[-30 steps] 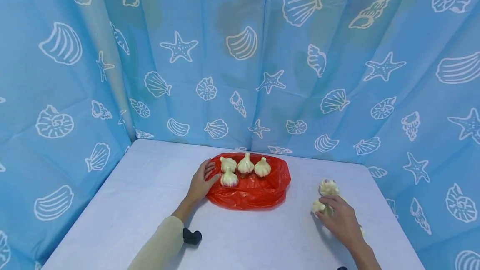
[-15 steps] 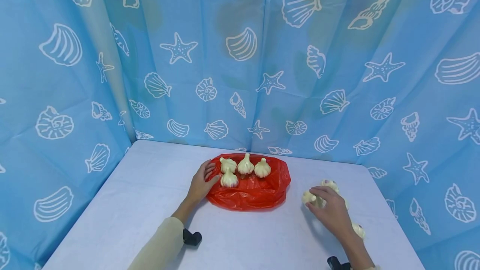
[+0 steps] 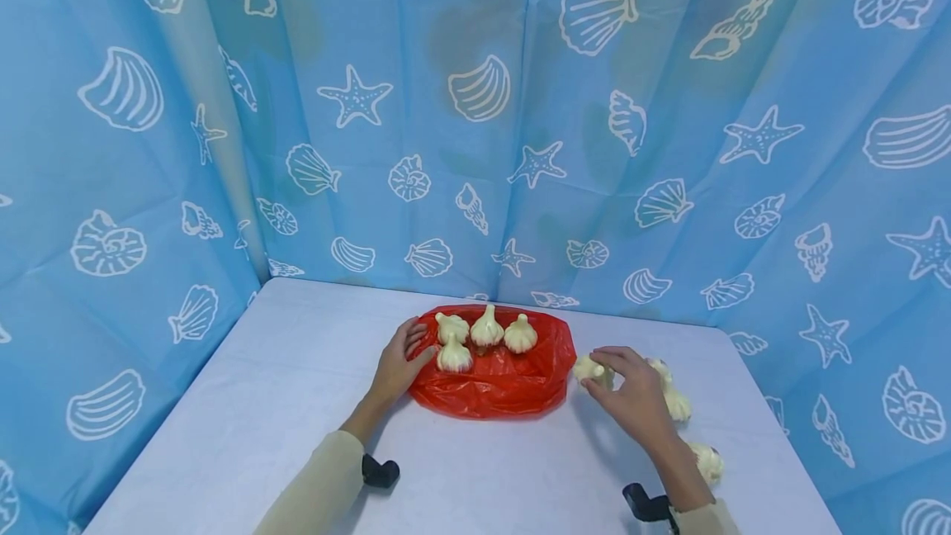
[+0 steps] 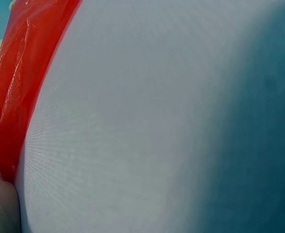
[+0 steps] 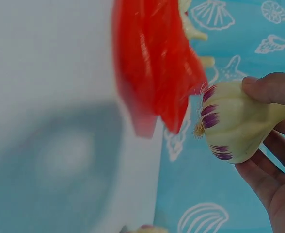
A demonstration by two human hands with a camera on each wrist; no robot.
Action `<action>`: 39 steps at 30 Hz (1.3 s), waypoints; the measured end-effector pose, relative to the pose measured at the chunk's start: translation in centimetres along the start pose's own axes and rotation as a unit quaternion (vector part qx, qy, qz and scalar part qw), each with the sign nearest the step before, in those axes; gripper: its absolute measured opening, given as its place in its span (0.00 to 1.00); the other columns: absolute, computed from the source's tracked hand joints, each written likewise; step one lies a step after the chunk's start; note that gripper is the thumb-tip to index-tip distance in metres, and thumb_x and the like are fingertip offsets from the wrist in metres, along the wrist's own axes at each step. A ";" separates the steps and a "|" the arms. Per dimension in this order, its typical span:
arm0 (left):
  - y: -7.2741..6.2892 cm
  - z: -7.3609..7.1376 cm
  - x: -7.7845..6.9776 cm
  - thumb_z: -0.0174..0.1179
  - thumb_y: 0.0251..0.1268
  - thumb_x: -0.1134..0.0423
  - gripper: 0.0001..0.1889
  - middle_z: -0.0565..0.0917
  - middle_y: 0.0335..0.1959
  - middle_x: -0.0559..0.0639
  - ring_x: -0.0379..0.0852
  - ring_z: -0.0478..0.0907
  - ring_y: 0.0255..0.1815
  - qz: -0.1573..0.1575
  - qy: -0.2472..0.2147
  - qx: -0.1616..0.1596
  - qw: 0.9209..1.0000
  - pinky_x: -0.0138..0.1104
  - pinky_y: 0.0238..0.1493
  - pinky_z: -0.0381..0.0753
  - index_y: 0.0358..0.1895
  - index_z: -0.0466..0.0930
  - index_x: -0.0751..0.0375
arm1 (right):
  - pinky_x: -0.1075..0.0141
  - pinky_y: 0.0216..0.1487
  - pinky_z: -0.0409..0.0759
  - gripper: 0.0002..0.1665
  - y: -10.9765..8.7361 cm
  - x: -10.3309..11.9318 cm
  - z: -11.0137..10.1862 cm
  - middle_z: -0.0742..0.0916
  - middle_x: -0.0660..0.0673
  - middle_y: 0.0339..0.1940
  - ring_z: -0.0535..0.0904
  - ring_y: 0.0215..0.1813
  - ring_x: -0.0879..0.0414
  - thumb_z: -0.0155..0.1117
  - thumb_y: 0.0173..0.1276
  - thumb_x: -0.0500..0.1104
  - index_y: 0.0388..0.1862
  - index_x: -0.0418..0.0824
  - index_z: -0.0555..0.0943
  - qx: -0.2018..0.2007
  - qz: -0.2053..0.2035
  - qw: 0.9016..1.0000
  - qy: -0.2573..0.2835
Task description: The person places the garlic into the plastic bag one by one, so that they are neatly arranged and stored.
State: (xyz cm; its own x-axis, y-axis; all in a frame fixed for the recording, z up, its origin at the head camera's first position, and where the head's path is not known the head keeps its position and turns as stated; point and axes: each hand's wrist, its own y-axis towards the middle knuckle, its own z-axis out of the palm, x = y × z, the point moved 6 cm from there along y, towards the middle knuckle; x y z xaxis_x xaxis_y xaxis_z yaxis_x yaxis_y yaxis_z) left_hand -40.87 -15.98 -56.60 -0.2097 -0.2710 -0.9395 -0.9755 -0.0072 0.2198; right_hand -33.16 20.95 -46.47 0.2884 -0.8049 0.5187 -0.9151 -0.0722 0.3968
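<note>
In the head view, a red plastic bag [image 3: 490, 393] lies wide-mouthed on the table with several garlic bulbs [image 3: 486, 326] inside. My left hand [image 3: 397, 366] holds the bag's left edge, thumb and fingers bent over the rim. To the right of the bag, my right hand [image 3: 635, 395] pinches a garlic bulb [image 3: 590, 371] between thumb and fingers, raised off the table close to the bag's right edge. The right wrist view shows this bulb [image 5: 234, 121] with purple streaks and a root tuft facing the bag. Only part of my left hand [image 4: 2, 206] appears in the left wrist view.
More garlic bulbs lie at the table's right, partly behind my right hand and arm, among them one bulb [image 3: 678, 404] and a nearer bulb [image 3: 707, 462]. Blue shell-print curtains [image 3: 475, 147] close off the back and sides of the white table [image 3: 297, 353].
My right hand has carried the garlic bulb left, from the group at the right to beside the bag. The left hand and the bag have stayed in place.
</note>
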 end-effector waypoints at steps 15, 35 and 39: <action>0.1 0.1 0.7 0.66 0.63 0.60 0.35 0.74 0.64 0.51 0.50 0.71 0.66 -0.007 0.009 -0.004 1.000 0.45 0.62 0.73 0.72 0.61 0.55 | 0.51 0.46 0.84 0.27 3.2 4.2 2.1 0.82 0.46 0.54 0.76 0.57 0.48 0.79 0.53 0.44 0.53 0.44 0.84 0.022 -0.008 0.998 0.061; 0.1 0.1 0.4 0.66 0.64 0.59 0.35 0.74 0.63 0.51 0.50 0.71 0.66 -0.005 0.006 -0.004 1.000 0.44 0.63 0.72 0.72 0.61 0.56 | 0.57 0.43 0.85 0.26 5.7 7.1 7.5 0.83 0.50 0.52 0.77 0.53 0.50 0.81 0.50 0.43 0.51 0.46 0.86 0.052 0.001 0.991 0.122; 0.1 0.1 0.3 0.66 0.63 0.60 0.35 0.74 0.63 0.51 0.50 0.71 0.66 -0.008 0.006 -0.005 1.000 0.44 0.63 0.72 0.72 0.61 0.55 | 0.59 0.41 0.86 0.26 6.0 7.0 8.5 0.83 0.51 0.51 0.78 0.51 0.52 0.81 0.49 0.44 0.50 0.47 0.86 0.055 0.020 0.991 0.123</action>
State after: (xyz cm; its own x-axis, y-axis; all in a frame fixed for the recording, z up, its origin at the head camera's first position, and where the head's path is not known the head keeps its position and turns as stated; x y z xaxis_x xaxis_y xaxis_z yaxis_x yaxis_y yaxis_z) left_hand -41.05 -16.01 -56.90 -0.1926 -0.2826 -0.9397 -0.9781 -0.0216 0.2069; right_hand -39.02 9.91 -46.91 0.2989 -0.6419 0.7061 -0.9483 -0.1172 0.2949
